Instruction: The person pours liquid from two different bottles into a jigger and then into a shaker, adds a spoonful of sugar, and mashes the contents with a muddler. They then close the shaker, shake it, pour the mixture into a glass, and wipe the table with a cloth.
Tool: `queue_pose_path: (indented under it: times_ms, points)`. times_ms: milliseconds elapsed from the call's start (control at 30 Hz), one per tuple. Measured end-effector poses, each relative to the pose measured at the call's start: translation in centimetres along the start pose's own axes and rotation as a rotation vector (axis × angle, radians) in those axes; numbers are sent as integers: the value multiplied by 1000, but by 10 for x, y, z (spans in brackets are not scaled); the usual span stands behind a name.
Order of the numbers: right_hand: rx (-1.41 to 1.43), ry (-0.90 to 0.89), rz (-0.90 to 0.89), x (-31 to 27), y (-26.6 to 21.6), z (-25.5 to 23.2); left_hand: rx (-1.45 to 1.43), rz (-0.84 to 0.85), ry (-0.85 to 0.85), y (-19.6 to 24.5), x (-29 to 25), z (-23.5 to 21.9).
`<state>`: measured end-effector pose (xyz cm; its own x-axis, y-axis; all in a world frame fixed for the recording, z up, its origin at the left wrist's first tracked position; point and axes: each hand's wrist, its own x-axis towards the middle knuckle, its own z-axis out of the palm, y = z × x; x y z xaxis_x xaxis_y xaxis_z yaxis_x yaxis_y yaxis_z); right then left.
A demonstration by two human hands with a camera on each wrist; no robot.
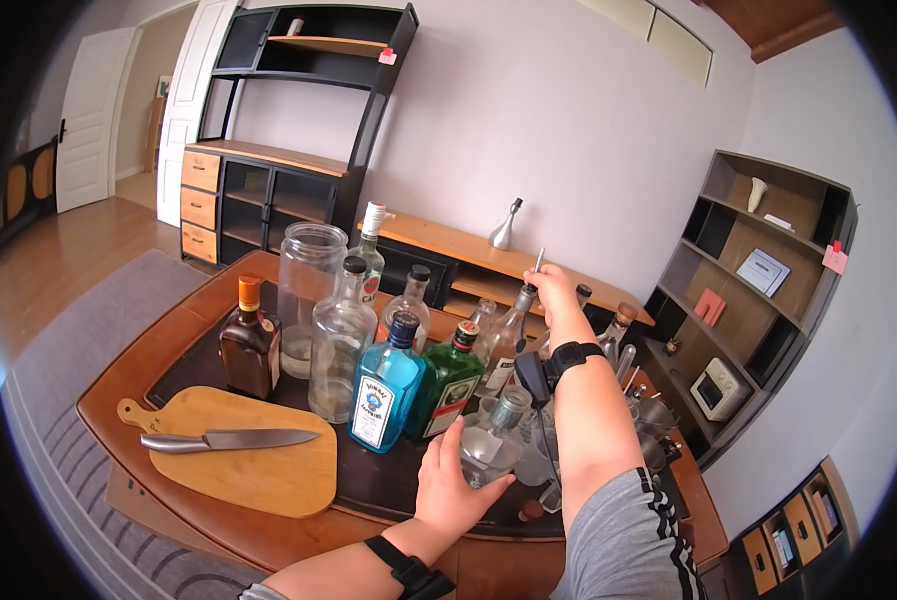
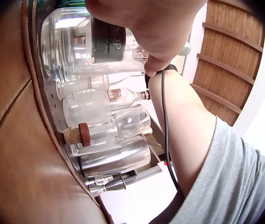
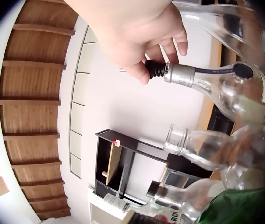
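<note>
In the head view my right hand [image 1: 556, 292] pinches the pourer at the top of a clear bottle [image 1: 503, 340]. The right wrist view has the fingers of my right hand [image 3: 144, 44] around the ribbed black pourer [image 3: 156, 68], which sits in the neck of that bottle [image 3: 235, 91]. Lower down, my left hand [image 1: 454, 487] is at the side of a wide clear bottle [image 1: 490, 447], thumb and fingers around its near side. In the left wrist view the left hand [image 2: 146, 25] lies over that labelled bottle [image 2: 69, 44].
A blue bottle [image 1: 386, 385] and a green bottle [image 1: 450, 380] stand left of the hands. Further left are a dark brown bottle [image 1: 250, 345] and a cutting board [image 1: 258, 488] with a knife [image 1: 230, 439] on it. Glasses and a metal shaker [image 2: 118, 161] stand to the right.
</note>
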<state>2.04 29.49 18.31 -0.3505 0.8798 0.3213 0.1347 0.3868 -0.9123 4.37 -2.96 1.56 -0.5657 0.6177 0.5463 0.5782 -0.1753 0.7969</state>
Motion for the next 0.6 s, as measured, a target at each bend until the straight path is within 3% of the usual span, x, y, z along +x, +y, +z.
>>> queue_pose_path:
  times_ms: [600]
  points:
    - [113,1,45,14,25,5,-6,25,11,0,1,0]
